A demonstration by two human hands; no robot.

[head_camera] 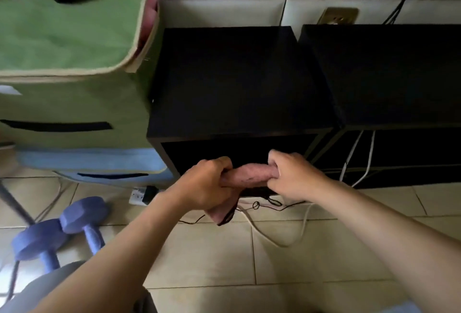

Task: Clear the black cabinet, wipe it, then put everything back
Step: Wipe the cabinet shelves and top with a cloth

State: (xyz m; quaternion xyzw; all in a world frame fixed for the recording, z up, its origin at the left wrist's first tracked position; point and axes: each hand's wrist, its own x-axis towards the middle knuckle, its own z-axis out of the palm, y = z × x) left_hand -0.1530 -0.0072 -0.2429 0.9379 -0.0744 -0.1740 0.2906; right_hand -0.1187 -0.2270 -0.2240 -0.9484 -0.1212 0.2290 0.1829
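The black cabinet stands against the wall, its top bare and its front compartment dark. In front of that opening both hands hold a pink cloth stretched between them. My left hand grips the cloth's left end, and a fold of it with a dark edge hangs below the fist. My right hand pinches the cloth's right end with curled fingers.
A second black cabinet stands at the right with white cables hanging in front. A green fabric drawer unit is at the left. Two blue dumbbells, a power strip and loose cords lie on the tiled floor.
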